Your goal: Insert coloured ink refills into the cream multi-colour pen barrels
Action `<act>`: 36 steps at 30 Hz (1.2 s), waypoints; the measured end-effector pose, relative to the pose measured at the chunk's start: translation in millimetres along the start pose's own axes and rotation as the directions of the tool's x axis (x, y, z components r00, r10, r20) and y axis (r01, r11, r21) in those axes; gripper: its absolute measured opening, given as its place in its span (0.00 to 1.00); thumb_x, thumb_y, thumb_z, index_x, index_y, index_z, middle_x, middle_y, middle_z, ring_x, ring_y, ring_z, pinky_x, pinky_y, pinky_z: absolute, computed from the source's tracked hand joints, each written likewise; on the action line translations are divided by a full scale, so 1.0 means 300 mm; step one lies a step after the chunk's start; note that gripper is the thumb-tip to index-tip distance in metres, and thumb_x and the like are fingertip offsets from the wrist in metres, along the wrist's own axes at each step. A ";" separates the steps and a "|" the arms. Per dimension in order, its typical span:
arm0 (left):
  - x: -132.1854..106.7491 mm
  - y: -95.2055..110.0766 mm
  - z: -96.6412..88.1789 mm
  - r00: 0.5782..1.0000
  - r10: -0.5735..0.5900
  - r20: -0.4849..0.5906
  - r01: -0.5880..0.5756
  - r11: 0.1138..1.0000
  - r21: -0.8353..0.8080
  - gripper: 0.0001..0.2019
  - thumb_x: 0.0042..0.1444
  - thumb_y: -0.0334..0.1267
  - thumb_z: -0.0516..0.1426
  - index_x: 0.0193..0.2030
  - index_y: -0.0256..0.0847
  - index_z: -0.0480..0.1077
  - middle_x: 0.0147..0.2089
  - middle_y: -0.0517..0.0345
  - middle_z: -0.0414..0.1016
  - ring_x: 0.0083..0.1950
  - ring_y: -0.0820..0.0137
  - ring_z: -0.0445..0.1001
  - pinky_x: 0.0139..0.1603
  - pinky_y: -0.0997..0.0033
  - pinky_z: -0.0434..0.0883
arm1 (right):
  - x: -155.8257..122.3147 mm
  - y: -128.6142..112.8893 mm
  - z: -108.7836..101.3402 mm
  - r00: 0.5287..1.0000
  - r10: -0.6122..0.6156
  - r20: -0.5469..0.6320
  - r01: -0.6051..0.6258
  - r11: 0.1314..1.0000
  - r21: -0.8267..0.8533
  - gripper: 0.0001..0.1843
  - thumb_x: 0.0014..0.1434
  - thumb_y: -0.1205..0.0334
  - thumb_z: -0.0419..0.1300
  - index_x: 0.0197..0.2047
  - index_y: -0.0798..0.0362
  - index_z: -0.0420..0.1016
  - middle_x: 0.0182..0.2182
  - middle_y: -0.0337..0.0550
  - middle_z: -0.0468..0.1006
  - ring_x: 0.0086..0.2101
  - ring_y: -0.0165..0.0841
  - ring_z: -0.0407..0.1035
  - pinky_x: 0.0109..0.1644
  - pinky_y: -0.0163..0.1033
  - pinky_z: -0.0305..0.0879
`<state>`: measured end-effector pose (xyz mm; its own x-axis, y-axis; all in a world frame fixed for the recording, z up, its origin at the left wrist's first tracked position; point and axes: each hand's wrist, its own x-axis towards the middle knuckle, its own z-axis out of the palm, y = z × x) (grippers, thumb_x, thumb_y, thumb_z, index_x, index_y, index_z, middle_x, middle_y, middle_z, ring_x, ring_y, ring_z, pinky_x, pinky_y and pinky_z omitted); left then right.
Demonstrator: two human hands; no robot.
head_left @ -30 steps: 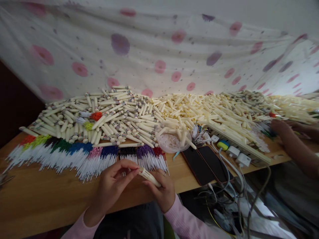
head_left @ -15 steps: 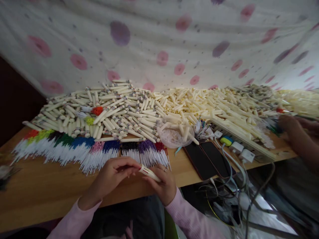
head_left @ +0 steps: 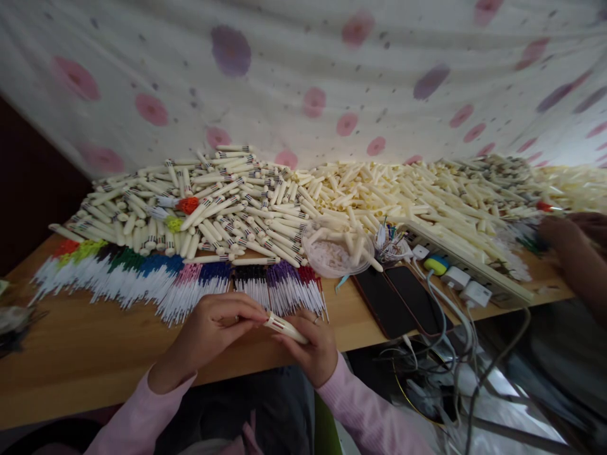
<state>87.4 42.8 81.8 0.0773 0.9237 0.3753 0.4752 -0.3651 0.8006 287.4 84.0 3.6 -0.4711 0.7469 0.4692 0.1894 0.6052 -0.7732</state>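
A cream multicolour pen barrel (head_left: 286, 329) with slots near its upper end lies slanted between my hands, above the table's front edge. My right hand (head_left: 313, 347) is wrapped round its lower part, thumb along the side. With thumb and fingers pinched, my left hand (head_left: 215, 332) grips the slotted end; the very tip is hidden by the fingertips. Just beyond my hands, rows of thin white refills (head_left: 246, 294) with coloured ends lie grouped by colour. Behind them is a heap of cream pens (head_left: 227, 208) with dark-striped ends.
A clear plastic bowl (head_left: 332, 256) holds small translucent parts and barrels. To its right lie two phones (head_left: 393, 303), a power strip (head_left: 474, 265) with chargers, and cables (head_left: 459, 335) hanging off the edge. More barrels (head_left: 408, 189) are heaped behind. Another person's hand (head_left: 564, 234) works at far right.
The view has shifted slightly. My hands keep the same hold on the pen barrel, with hardly any movement of the fingers. The other person's hand at far right has moved slightly.
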 end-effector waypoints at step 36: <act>-0.016 0.023 0.003 0.765 -0.600 0.232 0.643 0.715 -0.274 0.18 0.51 0.44 0.63 0.48 0.42 0.67 0.30 0.59 0.81 0.19 0.77 0.63 0.18 0.80 0.59 | -0.009 0.013 0.013 0.998 -0.029 0.054 0.031 0.999 -0.034 0.16 0.63 0.52 0.60 0.43 0.56 0.81 0.27 0.47 0.74 0.28 0.36 0.69 0.29 0.37 0.63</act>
<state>91.2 36.1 85.1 -0.0226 0.9532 -0.3016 0.1492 0.3015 0.9417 286.0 83.2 -2.3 -0.5224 0.7131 0.4675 0.2037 0.6367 -0.7437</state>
